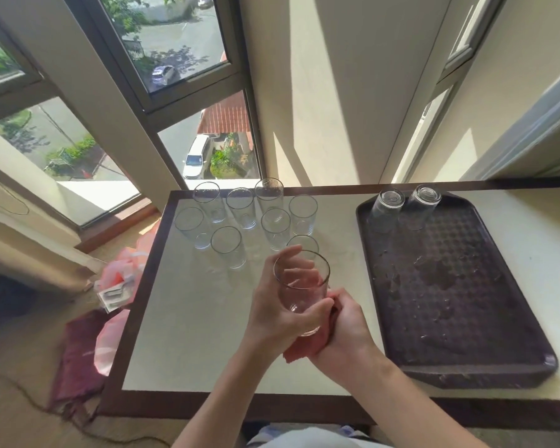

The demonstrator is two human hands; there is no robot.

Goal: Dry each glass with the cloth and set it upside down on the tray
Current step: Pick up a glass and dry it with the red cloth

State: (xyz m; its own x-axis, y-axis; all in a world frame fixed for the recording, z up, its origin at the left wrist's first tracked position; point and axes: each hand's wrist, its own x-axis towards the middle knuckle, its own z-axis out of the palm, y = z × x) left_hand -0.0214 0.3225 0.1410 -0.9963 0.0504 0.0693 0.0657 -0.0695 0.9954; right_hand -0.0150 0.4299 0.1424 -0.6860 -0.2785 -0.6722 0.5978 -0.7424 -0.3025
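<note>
Slip risk: left hand (pixel 272 305) wraps the glass (pixel 301 286), upright just left of the tray (pixel 466 376), right hand (pixel 346 321) clutches the cloth (pixel 301 349) bunched at its base; a hard twist could pop it loose onto waiting glasses (pixel 240 208) farther from the tray.

Upper-floor home room, likely an apartment: tall brown-framed glass windows (pixel 175 43) overlook a street, a parked white car (pixel 196 155) and a red tiled roof (pixel 227 116). White-topped dark-framed table (pixel 191 334) with a dark brown textured plastic tray (pixel 472 321); pink plastic bags (pixel 120 273) on a beige floor (pixel 7 425).
</note>
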